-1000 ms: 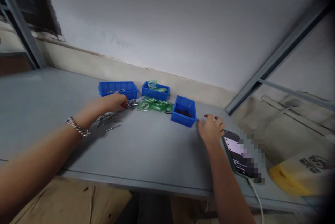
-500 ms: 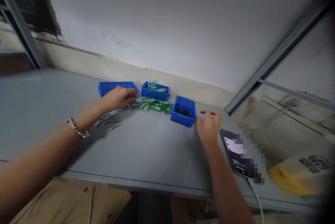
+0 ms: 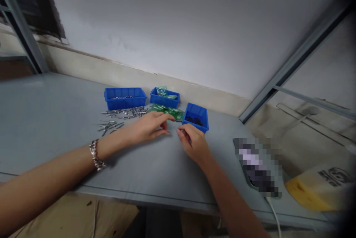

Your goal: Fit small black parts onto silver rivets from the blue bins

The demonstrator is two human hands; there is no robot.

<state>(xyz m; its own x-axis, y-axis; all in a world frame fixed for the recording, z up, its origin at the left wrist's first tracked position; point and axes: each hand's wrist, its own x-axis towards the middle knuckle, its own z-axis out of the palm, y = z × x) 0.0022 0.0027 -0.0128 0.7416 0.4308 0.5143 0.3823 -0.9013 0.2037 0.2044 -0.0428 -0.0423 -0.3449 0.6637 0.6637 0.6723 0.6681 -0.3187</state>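
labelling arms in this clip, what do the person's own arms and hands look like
The left hand and right hand wear no gloves, and no sleeves show. A silvery, partly reddish-brown beaded bracelet circles the left wrist; none shows on the right.

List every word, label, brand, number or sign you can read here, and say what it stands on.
No text can be quoted with certainty.
Translucent white-and-yellow container: dark characters and a round emblem, too blurred to read.
Rectangular phone with a lit screen: pixelated, unreadable.
Three blue rectangular plastic bins: no lettering visible.
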